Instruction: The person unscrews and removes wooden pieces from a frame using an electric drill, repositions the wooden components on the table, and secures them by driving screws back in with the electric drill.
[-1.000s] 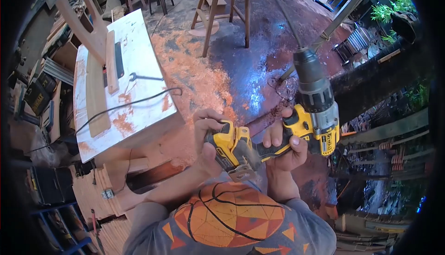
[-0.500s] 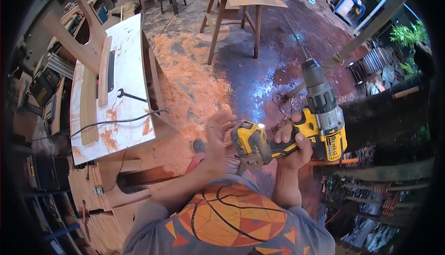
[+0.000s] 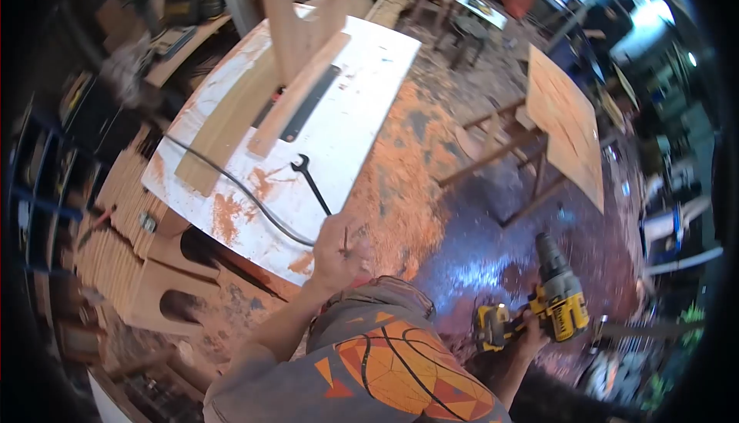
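My right hand (image 3: 531,336) is wrapped round the grip of a yellow and black cordless drill (image 3: 566,311) at the lower right, its chuck pointing up and away. My left hand (image 3: 339,254) is over the near right corner of the white-topped table (image 3: 369,76), fingers curled together. A thin dark line shows at those fingers, too small and blurred to identify. Just beyond them a dark open-ended wrench (image 3: 309,180) lies on the table, and a grey cable (image 3: 258,201) runs across the top beside the hand.
A forked wooden piece (image 3: 296,34) stands on the table by a curved board (image 3: 231,123) and a narrower strip (image 3: 296,100). Orange sawdust (image 3: 408,192) covers the floor. A plywood-topped stand (image 3: 566,127) is at the right; cut wooden pieces (image 3: 115,230) are stacked at the lower left.
The view has turned toward the white table. My left hand has left the drill's battery end and moved to the table corner; my right hand has lowered the drill at the right.
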### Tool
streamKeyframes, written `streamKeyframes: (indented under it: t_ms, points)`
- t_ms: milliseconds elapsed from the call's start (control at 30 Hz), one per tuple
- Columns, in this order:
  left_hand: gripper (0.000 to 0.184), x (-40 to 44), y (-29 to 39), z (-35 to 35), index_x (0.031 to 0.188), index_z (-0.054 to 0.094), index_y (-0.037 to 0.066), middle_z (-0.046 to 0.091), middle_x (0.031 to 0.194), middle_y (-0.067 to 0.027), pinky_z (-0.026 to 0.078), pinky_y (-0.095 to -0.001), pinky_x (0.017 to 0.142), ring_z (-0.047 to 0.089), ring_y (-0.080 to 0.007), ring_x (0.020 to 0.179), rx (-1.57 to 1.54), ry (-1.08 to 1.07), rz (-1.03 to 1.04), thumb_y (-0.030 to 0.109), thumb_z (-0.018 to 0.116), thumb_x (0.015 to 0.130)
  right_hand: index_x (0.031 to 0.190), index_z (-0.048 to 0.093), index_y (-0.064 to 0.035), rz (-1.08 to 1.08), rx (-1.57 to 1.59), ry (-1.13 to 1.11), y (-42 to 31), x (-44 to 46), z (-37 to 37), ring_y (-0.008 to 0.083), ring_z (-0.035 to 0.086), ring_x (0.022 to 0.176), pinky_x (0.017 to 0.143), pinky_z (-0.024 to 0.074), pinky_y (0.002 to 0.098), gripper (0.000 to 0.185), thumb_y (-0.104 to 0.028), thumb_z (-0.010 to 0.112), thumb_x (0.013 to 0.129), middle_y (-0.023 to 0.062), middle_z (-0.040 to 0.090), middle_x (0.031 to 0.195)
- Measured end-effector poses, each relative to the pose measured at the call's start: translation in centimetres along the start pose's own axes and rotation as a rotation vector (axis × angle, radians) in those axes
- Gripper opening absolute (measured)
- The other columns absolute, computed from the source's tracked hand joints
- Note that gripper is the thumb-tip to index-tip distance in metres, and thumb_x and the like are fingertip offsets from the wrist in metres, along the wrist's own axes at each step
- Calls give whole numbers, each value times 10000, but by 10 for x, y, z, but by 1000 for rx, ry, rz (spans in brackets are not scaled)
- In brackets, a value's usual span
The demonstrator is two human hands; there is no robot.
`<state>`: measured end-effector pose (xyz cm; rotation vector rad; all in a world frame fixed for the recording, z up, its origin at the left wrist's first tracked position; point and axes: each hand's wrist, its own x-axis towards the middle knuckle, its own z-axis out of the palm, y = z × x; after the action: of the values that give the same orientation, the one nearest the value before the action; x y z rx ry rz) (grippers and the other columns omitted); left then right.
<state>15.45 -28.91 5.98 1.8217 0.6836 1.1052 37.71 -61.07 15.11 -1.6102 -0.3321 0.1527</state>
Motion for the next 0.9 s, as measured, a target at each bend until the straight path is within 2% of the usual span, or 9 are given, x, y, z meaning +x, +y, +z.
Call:
streamKeyframes:
  t_ms: [67,133,200,267,367,600,733,800,900]
  points:
    - [487,18,-27,-13,1253,575,-18,583,1226,-215,472,-414,977,593,-357,1114,260,173,-78,134,767,832,1272,597,71,-13,-43,-65,8,34,21,144,614,717,632,491,252,492,-32,659,795,94,659,982]
    - [507,41,-48,-36,1249,567,-18,570,1257,-228,434,-443,1037,547,-385,1182,423,319,-178,106,776,805,1136,636,6,64,-106,-283,9,61,37,157,648,801,714,533,293,404,35,709,740,57,668,921]
    - [613,57,-99,-64,1318,518,-13,559,1279,-227,386,-467,1091,485,-395,1258,609,468,-218,134,797,792,1123,641,2,88,-72,-413,-2,90,74,157,649,804,716,535,295,389,34,710,741,56,668,918]
    - [767,77,-136,-86,1412,440,-5,545,1321,-229,364,-473,1112,447,-409,1298,656,537,-403,158,822,766,1083,654,-9,158,-34,-565,-2,122,105,161,652,795,711,540,303,346,31,713,745,51,670,906]
    - [914,103,-174,-107,1491,361,6,543,1348,-227,355,-474,1123,434,-402,1320,736,506,-445,200,845,741,1043,665,-24,143,-68,-786,5,176,149,150,648,809,719,535,305,293,-11,753,764,41,673,917]
    - [853,119,-190,-103,1444,467,-3,571,1348,-201,353,-459,1127,455,-366,1316,777,604,-579,249,855,726,1023,683,-73,196,-156,-1181,15,289,262,135,639,817,715,526,306,220,-55,750,814,20,672,909]
    - [785,126,-179,-101,1409,512,-3,580,1356,-171,356,-449,1130,465,-365,1307,798,611,-620,240,846,742,997,674,-85,73,-294,-1351,30,339,326,130,622,787,680,499,297,119,-89,706,883,12,656,871]
    - [782,127,-180,-99,1412,510,1,578,1366,-164,356,-446,1132,465,-365,1307,792,611,-622,238,844,746,982,662,-81,169,-277,-1420,38,358,345,131,613,779,668,489,303,94,-96,695,896,13,640,861]
    - [756,124,-187,-98,1398,528,12,582,1372,-159,356,-439,1134,463,-358,1309,758,669,-611,238,846,750,987,661,-64,55,-176,-1546,44,368,380,131,609,794,672,480,318,124,-176,655,934,19,631,869]
